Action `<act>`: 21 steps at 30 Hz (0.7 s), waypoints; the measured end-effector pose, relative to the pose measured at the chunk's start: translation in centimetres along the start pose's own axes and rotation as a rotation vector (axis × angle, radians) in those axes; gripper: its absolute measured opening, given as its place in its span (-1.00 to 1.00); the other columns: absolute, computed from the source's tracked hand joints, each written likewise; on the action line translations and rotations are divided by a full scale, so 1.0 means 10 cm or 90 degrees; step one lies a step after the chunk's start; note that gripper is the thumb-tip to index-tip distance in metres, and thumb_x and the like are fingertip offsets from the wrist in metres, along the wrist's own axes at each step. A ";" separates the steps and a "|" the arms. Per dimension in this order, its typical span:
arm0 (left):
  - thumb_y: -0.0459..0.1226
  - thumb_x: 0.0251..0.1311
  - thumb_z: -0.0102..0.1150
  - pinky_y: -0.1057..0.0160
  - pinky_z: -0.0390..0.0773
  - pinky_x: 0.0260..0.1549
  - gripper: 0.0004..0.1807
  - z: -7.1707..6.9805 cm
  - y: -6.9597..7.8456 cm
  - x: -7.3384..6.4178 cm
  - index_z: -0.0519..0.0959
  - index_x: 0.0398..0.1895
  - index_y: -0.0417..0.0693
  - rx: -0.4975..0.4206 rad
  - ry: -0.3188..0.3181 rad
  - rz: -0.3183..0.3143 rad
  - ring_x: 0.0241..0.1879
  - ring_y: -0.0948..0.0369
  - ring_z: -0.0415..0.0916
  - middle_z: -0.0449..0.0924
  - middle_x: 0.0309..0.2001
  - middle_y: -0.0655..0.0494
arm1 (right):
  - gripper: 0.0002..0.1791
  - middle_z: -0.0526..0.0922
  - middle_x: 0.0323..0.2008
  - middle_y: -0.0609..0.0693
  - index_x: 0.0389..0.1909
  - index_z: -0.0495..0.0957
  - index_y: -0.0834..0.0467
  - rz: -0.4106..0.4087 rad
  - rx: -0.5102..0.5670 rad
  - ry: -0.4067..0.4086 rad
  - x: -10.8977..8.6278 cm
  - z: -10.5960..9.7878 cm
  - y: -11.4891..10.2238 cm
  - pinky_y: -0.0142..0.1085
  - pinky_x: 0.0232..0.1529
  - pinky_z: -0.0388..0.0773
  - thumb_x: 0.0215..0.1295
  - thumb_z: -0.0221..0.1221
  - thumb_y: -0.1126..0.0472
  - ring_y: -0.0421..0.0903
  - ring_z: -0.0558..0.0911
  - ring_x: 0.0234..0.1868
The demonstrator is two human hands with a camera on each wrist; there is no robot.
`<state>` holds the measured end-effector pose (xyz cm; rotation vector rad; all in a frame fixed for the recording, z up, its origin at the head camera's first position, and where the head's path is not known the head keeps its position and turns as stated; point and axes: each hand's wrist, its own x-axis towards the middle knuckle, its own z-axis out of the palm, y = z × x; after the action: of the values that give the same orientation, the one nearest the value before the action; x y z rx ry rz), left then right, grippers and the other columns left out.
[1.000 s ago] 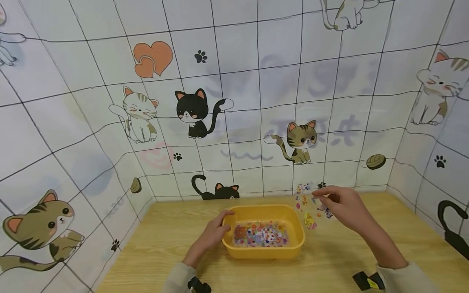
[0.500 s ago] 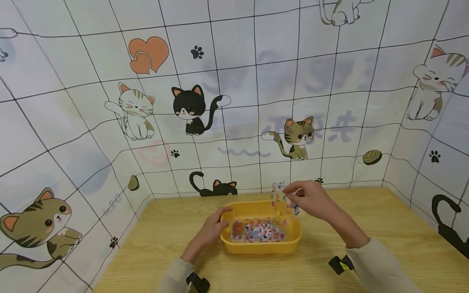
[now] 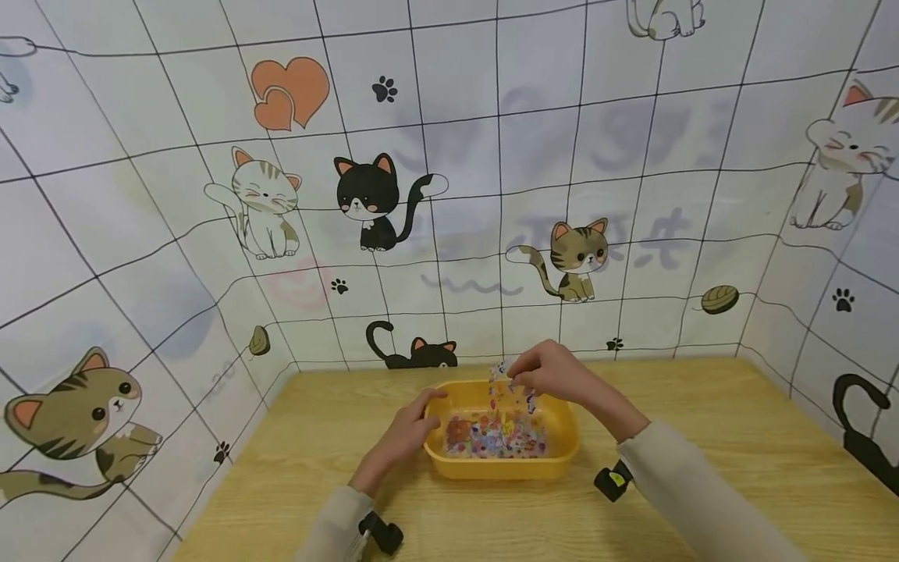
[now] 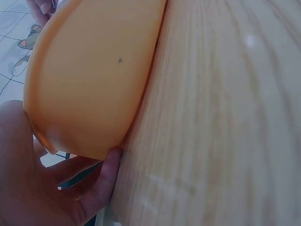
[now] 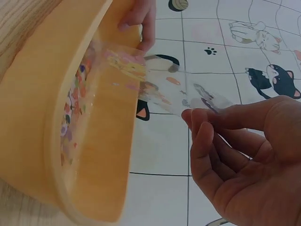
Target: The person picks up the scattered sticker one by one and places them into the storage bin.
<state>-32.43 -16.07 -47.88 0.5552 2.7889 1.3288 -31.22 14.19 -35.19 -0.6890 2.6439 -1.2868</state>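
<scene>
A yellow plastic tub [image 3: 502,470] stands on the table, its bottom covered with clear sheets of colourful stickers [image 3: 467,443]. My left hand [image 3: 402,434] holds the tub's left end, fingers at the rim; the left wrist view shows a fingertip low against the tub wall [image 4: 89,84]. Between thumb and fingers, my right hand [image 3: 555,373] pinches a clear sticker sheet [image 5: 164,87] by its edge. That sheet hangs over the tub, its lower end overlapping the stickers inside in the head view.
The wooden table [image 3: 337,394] meets a back wall [image 3: 463,234] covered in cat-print sheeting, with side walls left and right. Dark wrist cameras [image 3: 612,481] are strapped at both sleeves.
My right hand has carried the sticker sheet leftward, from beside the tub's right end to over its middle. The left hand keeps its hold on the tub.
</scene>
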 end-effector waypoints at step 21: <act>-0.26 0.33 0.00 0.18 0.48 -0.21 -0.47 0.00 -0.02 0.02 0.45 0.38 0.06 -0.007 -0.002 -0.011 -0.12 0.08 0.49 0.54 0.30 -0.17 | -0.75 0.78 -0.23 0.22 -0.06 0.70 0.46 0.078 -0.001 -0.061 0.18 0.31 0.26 -0.12 -0.26 0.74 0.30 0.22 0.43 -0.02 0.71 -0.46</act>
<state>-32.72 -16.12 -48.03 0.5308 2.7765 1.3376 -32.84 12.58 -39.01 -0.5637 2.5665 -1.1895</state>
